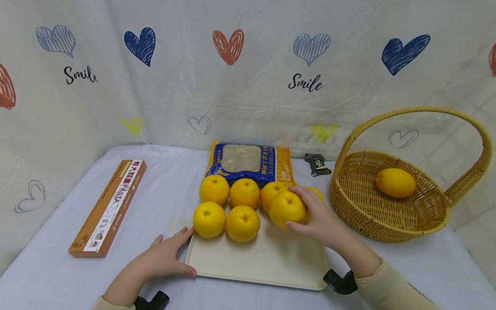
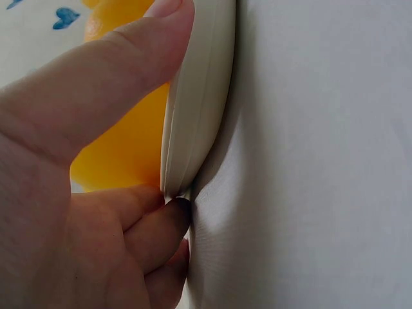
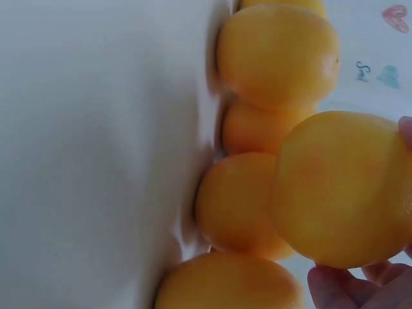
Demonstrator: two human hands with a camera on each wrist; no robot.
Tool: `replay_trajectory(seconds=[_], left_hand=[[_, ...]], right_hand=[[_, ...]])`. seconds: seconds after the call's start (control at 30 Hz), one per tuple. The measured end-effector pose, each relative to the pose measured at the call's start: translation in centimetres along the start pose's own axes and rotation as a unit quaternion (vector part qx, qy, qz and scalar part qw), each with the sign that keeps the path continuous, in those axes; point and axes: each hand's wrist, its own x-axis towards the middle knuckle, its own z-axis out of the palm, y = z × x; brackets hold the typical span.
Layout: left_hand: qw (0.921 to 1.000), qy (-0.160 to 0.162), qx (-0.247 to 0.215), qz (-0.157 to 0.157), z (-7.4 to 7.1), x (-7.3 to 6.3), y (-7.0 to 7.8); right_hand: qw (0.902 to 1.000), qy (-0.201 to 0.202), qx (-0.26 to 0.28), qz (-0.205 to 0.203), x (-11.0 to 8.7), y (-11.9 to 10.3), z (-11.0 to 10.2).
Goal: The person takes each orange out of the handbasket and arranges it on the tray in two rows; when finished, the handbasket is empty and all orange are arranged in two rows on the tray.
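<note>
My right hand grips an orange, thumb and fingers on its sides, above the right part of the cream tray. The right wrist view shows this held orange raised off the tray, in front of others. A back row of several oranges stands on the tray; the rightmost is partly hidden by my hand. Two more oranges sit before them at the left. My left hand rests at the tray's left edge, fingers spread. In the left wrist view its thumb lies against the rim.
At the right stands a wicker basket with a tall handle and one orange inside. Behind the tray lies a blue and yellow pasta bag. A small black packet is beside it. A pasta box lies at the left.
</note>
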Motion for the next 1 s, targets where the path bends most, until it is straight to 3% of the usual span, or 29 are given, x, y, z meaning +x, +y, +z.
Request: replay_trajectory(seconds=[0.3, 0.53, 1.0], left_hand=[[1.0000, 0.001, 0.002, 0.001, -0.1, 0.0, 0.1], [1.0000, 0.003, 0.003, 0.003, 0.0, 0.0, 0.1], [1.0000, 0.005, 0.001, 0.000, 0.0, -0.1, 0.2]], right_hand=[[0.9992, -0.031, -0.002, 0.024, -0.5, -0.1, 1.7], [0.9984, -0.043, -0.030, 0.019, -0.6, 0.2, 2.9], [0.9951, -0.088, -0.016, 0.041, -0.7, 0.2, 3.0]])
